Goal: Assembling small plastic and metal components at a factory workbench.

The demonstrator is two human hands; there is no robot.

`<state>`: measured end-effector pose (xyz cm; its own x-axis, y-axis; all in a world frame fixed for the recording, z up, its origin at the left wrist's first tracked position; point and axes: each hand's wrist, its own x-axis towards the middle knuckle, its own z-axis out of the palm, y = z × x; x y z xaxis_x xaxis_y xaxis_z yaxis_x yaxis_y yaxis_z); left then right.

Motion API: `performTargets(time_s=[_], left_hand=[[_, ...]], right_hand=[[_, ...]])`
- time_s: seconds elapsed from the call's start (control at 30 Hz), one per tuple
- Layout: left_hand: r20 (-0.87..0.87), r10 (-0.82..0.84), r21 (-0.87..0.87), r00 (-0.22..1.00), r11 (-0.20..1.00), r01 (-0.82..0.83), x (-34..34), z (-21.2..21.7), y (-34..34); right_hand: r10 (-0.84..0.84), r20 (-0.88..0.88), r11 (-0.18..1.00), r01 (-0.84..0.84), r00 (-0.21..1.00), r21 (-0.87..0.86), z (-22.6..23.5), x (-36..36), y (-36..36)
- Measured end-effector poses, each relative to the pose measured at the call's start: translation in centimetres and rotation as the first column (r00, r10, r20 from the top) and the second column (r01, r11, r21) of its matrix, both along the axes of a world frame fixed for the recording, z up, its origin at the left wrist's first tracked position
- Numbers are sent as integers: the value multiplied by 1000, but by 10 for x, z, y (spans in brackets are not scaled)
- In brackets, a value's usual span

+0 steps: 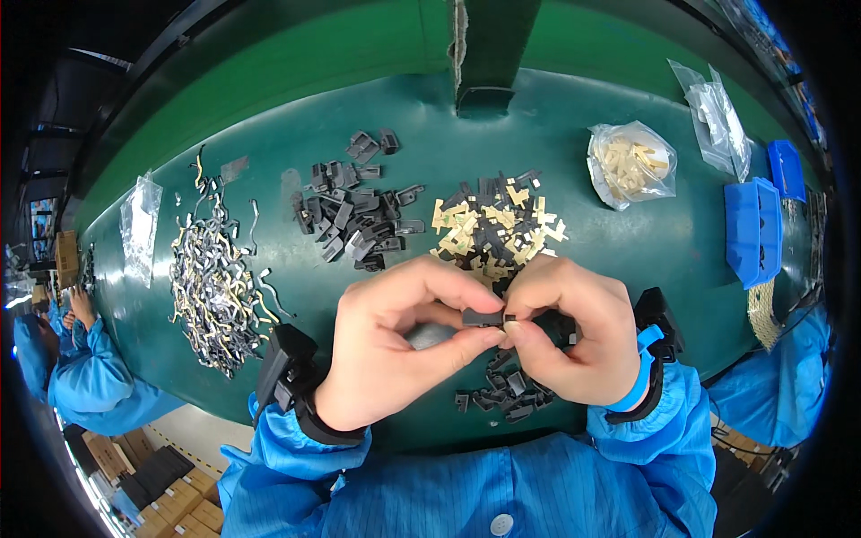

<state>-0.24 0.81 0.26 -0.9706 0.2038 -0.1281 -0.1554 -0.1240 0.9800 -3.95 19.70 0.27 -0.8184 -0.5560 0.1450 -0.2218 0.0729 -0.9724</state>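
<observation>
A small heap of finished dark pieces [507, 394] is seen nearest the body, suggesting several done. Above it, a small dark plastic part [482, 316] is pinched between the left hand [395, 345] and right hand [574, 332], its long axis lying left to right, level. Farther off, piles of dark clips [354, 215], tan-and-dark pieces [493, 224] and metal springs [211, 278] are left unworked on the green table [628, 251].

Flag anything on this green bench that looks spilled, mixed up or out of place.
One thing stands out: the middle pile mixes beige flat pieces with dark grey ones, while the dark clip pile and the bent metal strip pile each hold one kind. Both hands, left hand and right hand, pinch a small dark part.
</observation>
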Motion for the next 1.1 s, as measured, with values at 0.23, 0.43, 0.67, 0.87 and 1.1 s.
performTargets(time_s=[0.23, 0.43, 0.67, 0.87, 1.1], left_hand=[[-610, -105, -389, 786, 903, -181, 2, 0, -3], [-729, -37, -302, 683, 913, -273, 2, -7, -1], [-775, -139, -336, 617, 917, -215, -1, -6, -8], [-771, -144, -342, 621, 915, -213, 0, -7, -8], [-763, -48, -291, 645, 916, -276, 1, -9, -3]], right_hand=[[64, 309, 947, 40, 949, -318, -6, 6, 3], [87, 115, 971, -59, 990, -232, -4, 3, 0], [116, 50, 982, -107, 992, -158, 1, -2, 0], [84, 24, 984, -79, 996, -157, 2, -1, -2], [63, -43, 991, -67, 997, -112, 2, -3, -1]])
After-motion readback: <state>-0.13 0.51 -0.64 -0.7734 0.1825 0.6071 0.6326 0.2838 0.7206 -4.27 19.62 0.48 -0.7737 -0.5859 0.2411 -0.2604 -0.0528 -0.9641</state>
